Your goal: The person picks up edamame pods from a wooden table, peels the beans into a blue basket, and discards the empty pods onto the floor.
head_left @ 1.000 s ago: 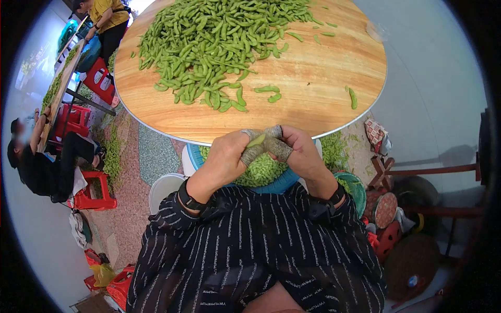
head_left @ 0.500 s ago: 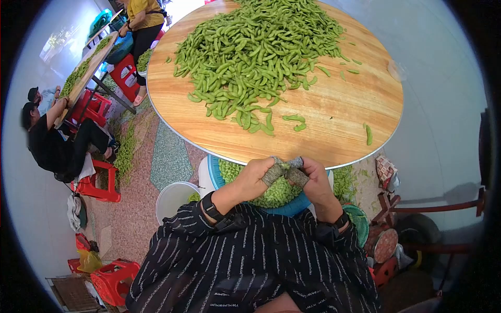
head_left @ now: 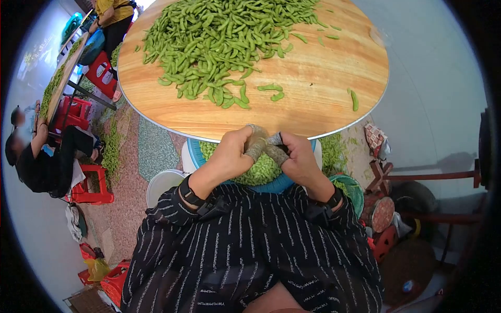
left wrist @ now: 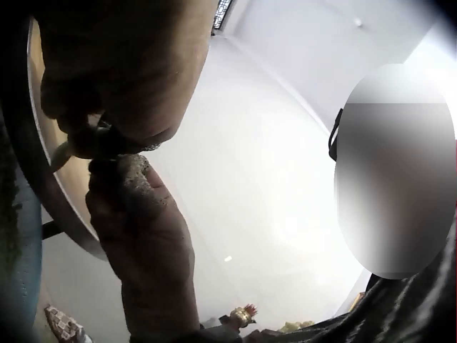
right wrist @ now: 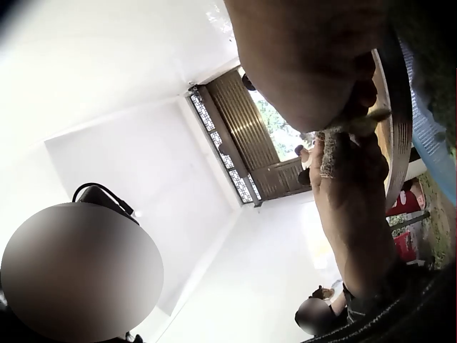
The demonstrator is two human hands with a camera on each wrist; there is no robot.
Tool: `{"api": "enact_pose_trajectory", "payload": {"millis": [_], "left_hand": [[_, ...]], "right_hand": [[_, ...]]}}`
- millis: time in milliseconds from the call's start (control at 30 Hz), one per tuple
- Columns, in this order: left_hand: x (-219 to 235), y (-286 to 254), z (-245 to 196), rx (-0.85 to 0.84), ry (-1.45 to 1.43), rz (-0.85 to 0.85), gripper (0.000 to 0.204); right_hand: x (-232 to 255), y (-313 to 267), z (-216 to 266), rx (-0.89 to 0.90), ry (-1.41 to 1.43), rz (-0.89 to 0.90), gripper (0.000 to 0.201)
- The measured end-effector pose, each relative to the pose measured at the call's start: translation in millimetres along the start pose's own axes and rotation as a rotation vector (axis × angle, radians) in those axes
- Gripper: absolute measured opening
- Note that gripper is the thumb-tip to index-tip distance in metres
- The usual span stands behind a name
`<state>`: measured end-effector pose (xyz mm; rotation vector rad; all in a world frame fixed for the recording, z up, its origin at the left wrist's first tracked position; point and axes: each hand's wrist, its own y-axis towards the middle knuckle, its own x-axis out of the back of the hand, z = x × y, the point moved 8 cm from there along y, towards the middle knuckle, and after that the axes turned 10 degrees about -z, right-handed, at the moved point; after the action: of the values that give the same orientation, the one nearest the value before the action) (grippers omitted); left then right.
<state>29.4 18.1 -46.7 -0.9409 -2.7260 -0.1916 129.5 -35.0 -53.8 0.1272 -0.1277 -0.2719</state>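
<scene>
Both hands meet over the blue basin [head_left: 195, 151] at the table's near edge, their thumbs and fingertips wrapped in grey tape. My left hand [head_left: 227, 152] pinches a green soybean pod [right wrist: 373, 121] between thumb and forefinger. From the other side my right hand [head_left: 301, 156] grips the pod with curled fingers, its thumb toward the left thumb. One end of the pod sticks out past the fingers in the right wrist view; the rest is mostly hidden. Below the hands, shelled green beans [head_left: 263, 171] fill the basin.
A large heap of pods [head_left: 219, 47] covers the far left of the round wooden table [head_left: 323, 94], with a few strays nearer. A white bucket [head_left: 160, 188] stands left, a green basket [head_left: 353, 194] right. Other people sit or stand by another table [head_left: 65, 73] at left.
The head view tilted one way and back, so the table shifted and returned. The hands, pressed close together half a second ago, now show a slightly wider gap between their fingertips.
</scene>
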Motion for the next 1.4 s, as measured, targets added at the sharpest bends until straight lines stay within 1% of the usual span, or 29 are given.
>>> {"api": "enact_pose_trajectory", "payload": {"millis": [67,200,267,300,367,400,467,500,567,600,667,700,767,800,867,1000,1067,1100,1167,1200,1267,1300,1367,1400], "left_hand": [[-1,2,2,0.014,0.05,0.017,0.016],[-1,6,4,-0.001,-0.01,-0.038,0.013],[-1,7,1,-0.02,-0.205,-0.048,0.014],[-1,5,0,-0.02,-0.205,-0.041,0.014],[8,1,-2,0.009,-0.371,-0.109,0.02],[13,0,3,0.01,-0.371,-0.105,0.02],[15,-3,17,0.047,-0.291,-0.033,0.02],[13,-3,15,0.047,-0.291,-0.032,0.02],[-3,-6,2,-0.021,-0.224,0.097,0.019],[-5,-6,2,-0.022,-0.225,0.097,0.019],[-11,-3,1,-0.086,-0.04,0.115,0.021],[-13,-2,0,-0.089,-0.04,0.117,0.021],[-7,0,-15,-0.283,0.054,-0.015,0.02],[-7,-1,-15,-0.285,0.055,-0.014,0.02],[-9,-3,-15,-0.355,0.334,-0.033,0.018],[-10,-4,-15,-0.362,0.401,-0.02,0.016],[-12,-5,-15,-0.357,0.219,0.009,0.016],[-14,-5,-18,-0.354,0.219,0.008,0.016],[-14,-3,-23,-0.26,-0.124,0.012,0.019],[-13,-3,-22,-0.259,-0.125,0.014,0.019],[-17,-3,-2,-0.039,-0.246,0.114,0.021],[-18,-4,1,-0.039,-0.246,0.114,0.021],[-27,-8,22,0.312,-0.656,0.183,0.018],[-26,-8,23,0.303,-0.651,0.177,0.018]], "right_hand": [[-1,0,13,0.083,-0.148,0.009,0.025],[-2,-1,11,0.058,-0.116,0.005,0.019],[-2,-1,12,-0.019,0.079,-0.017,0.01],[2,-1,11,-0.021,0.078,-0.023,0.01],[13,-1,-5,-0.255,0.333,-0.036,0.008],[19,-2,-8,-0.256,0.334,-0.04,0.008],[22,-6,-18,-0.388,0.581,0.004,0.009],[22,-6,-20,-0.389,0.582,0.003,0.009],[21,-7,-25,-0.422,0.651,-0.012,0.009],[20,-7,-24,-0.421,0.651,-0.012,0.009],[19,-8,-23,-0.456,0.651,-0.057,0.013],[18,-7,-18,-0.453,0.65,-0.059,0.013],[12,-8,-11,-0.49,0.729,-0.047,0.019],[9,-7,-10,-0.489,0.729,-0.048,0.019],[2,-9,-7,-0.484,0.747,0.005,0.022],[1,-7,-14,-0.423,0.681,0.016,0.021],[1,-6,-13,-0.362,0.632,0.044,0.019],[1,-7,-13,-0.364,0.632,0.044,0.019],[3,-6,-10,-0.319,0.583,0.036,0.017],[4,-6,-9,-0.32,0.583,0.034,0.017],[3,-3,-3,-0.239,0.573,0.05,0.018],[3,-4,-4,-0.239,0.573,0.05,0.018],[3,-1,-3,-0.155,0.504,0.08,0.019],[1,0,-6,-0.145,0.505,0.087,0.019]]}}
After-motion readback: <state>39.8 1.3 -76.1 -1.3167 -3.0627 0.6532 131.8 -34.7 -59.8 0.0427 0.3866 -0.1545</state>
